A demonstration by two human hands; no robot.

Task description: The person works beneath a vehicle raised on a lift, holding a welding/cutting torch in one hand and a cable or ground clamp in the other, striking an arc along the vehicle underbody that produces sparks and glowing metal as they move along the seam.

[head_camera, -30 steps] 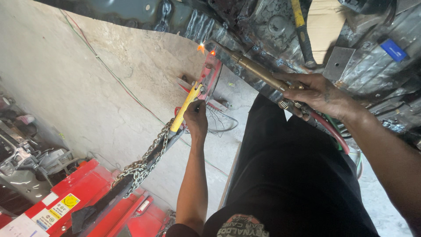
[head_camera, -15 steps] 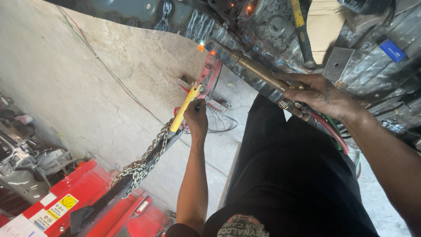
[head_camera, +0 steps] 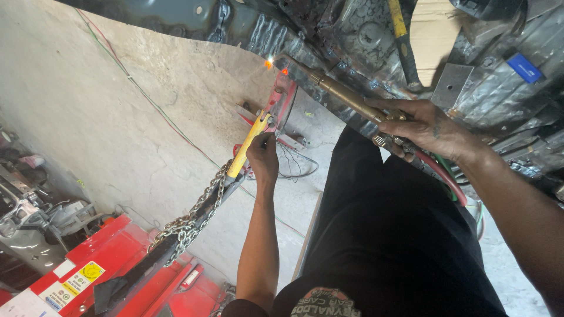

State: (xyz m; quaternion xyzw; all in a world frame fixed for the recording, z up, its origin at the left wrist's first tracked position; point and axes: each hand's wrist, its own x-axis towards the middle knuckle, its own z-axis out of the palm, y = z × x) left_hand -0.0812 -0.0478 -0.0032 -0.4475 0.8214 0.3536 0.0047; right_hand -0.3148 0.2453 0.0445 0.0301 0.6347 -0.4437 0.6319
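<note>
My right hand (head_camera: 424, 126) grips a brass cutting torch (head_camera: 346, 97) with red and green hoses (head_camera: 447, 176) trailing from it. The torch tip points up-left at the dark metal underbody (head_camera: 352, 35), where a small bright flame and glowing spot (head_camera: 270, 62) show. My left hand (head_camera: 262, 157) is raised with its fingers curled. It seems to pinch a thin rod, which is hard to make out, beside a yellow-handled tool (head_camera: 245, 147). A steel chain (head_camera: 191, 220) hangs from that tool down to the left.
Red lift equipment (head_camera: 111, 270) with a yellow label sits at the lower left. A concrete floor (head_camera: 106, 117) carries thin wires. A hammer with a yellow handle (head_camera: 402, 35) and a wooden block (head_camera: 432, 35) rest against the underbody. My black-clothed legs (head_camera: 388, 235) fill the middle.
Both hands stay almost where they were. The extra orange sparks seen higher on the underbody half a second ago are gone; the glow at the torch tip remains.
</note>
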